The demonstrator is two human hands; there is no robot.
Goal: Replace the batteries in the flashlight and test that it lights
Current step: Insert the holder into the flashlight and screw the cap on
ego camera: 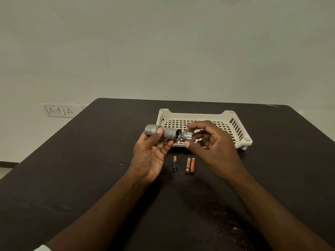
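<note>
Flashlight body (164,133), silver and lying level above the bench (90,160), is gripped in the left hand (149,156), thumb on top, its open end facing right. Just beside that opening, the right hand (212,147) pinches the silver end cap (187,136) between thumb and fingers. Below the hands, three batteries lie on the dark bench: one black battery (175,163) alone, an orange pair (190,165) touching. Behind sits a cream slotted tray (235,127).

Dark table (90,160) with cream basket (235,116), three batteries (187,165).
</note>
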